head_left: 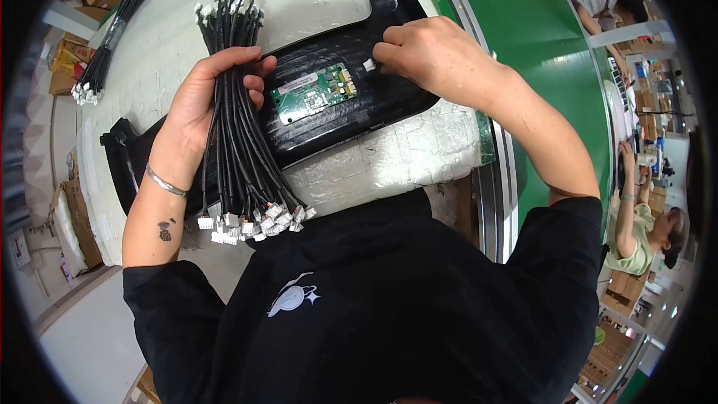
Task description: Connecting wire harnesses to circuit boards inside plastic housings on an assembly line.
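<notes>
My left hand (pixel 200 97) wraps round a thick bundle of black cables (pixel 238 131) with white plugs at both ends. The bundle crosses over a long black plastic panel (pixel 314 49), hiding part of it. On that panel lies a green circuit board (pixel 318 93) with cream sockets along its right side. My right hand (pixel 430 56) is above the panel's right part, fingers curled together in a pinch. A small white connector (pixel 369 65) shows at its fingertips; any cable behind it is hidden by the hand.
Under the panel is a pad in whitish wrap (pixel 404 153). A second cable bundle (pixel 112 45) lies at the far left. Metal rails (pixel 493 194) edge a green surface (pixel 542 37) on the right. Beyond it, two other people sit at work. Cardboard boxes (pixel 71 60) stand at left.
</notes>
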### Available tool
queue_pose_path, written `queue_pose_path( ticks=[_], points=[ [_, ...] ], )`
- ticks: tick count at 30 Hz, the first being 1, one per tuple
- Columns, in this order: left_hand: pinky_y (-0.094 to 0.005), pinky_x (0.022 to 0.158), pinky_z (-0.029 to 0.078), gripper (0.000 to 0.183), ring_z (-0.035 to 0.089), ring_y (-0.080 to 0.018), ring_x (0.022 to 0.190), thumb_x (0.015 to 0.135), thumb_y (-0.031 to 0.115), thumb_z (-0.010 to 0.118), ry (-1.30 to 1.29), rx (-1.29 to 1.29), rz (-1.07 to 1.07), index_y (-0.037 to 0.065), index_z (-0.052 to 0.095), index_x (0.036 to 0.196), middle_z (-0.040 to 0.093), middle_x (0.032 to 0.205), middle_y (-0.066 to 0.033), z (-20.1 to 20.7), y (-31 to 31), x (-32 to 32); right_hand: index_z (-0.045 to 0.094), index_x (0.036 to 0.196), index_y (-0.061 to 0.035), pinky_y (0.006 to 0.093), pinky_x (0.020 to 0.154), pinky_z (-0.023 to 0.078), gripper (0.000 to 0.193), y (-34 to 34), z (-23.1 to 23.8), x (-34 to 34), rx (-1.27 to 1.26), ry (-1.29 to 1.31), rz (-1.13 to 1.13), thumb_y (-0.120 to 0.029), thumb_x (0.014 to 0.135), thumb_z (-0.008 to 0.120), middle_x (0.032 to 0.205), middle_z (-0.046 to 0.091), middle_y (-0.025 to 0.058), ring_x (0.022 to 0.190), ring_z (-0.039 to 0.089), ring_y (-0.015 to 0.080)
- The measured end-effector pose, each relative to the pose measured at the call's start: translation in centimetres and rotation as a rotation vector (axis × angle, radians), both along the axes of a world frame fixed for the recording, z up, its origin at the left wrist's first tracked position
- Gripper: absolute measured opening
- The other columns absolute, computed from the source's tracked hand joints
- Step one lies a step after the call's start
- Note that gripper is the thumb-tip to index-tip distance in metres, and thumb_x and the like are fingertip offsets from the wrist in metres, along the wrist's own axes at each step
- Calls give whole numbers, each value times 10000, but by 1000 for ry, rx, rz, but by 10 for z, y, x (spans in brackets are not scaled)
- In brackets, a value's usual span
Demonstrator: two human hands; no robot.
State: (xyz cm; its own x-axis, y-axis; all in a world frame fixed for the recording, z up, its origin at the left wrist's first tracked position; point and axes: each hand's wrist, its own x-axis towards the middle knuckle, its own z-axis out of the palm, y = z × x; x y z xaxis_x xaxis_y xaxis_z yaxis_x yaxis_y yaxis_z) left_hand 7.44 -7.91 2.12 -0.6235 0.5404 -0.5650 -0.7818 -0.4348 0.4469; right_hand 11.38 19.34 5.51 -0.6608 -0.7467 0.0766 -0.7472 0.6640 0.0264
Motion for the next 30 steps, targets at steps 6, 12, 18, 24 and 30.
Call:
queue_pose_path(
  ticks=[6,12,18,24,30],
  points=[
    [-235,495,500,162,543,-109,540,799,72,590,30,-5,-32,-68,547,868,600,827,-110,-1,3,3,590,707,-21,342,585,507,61,-2,-24,-1,-46,-26,22,-66,692,551,683,557,95,627,604,261],
    [-230,488,495,175,534,-102,522,792,75,601,15,-38,-46,-73,551,871,596,808,-99,-1,3,2,571,724,-14,341,602,500,64,-8,-27,1,0,23,76,-47,671,559,726,528,88,720,588,235],
    [-212,480,469,171,525,-92,526,795,99,607,167,-142,-87,-22,575,912,599,808,-92,19,-4,0,580,711,-12,322,628,506,65,-5,-24,0,-11,4,103,-58,672,553,726,539,79,743,587,225],
    [-167,467,406,243,455,-29,503,792,102,602,556,-366,-356,1,548,1005,509,690,-1,77,-25,-16,574,735,-14,320,631,505,71,-5,-32,-7,-46,-20,137,-50,677,556,734,538,78,752,585,223],
    [-193,462,385,394,469,-52,502,681,104,660,1083,-1145,-582,5,516,1035,572,738,-30,75,-17,-32,559,734,-11,314,627,503,65,-14,-35,4,9,8,79,-54,685,556,755,519,73,742,582,212]
  ],
)
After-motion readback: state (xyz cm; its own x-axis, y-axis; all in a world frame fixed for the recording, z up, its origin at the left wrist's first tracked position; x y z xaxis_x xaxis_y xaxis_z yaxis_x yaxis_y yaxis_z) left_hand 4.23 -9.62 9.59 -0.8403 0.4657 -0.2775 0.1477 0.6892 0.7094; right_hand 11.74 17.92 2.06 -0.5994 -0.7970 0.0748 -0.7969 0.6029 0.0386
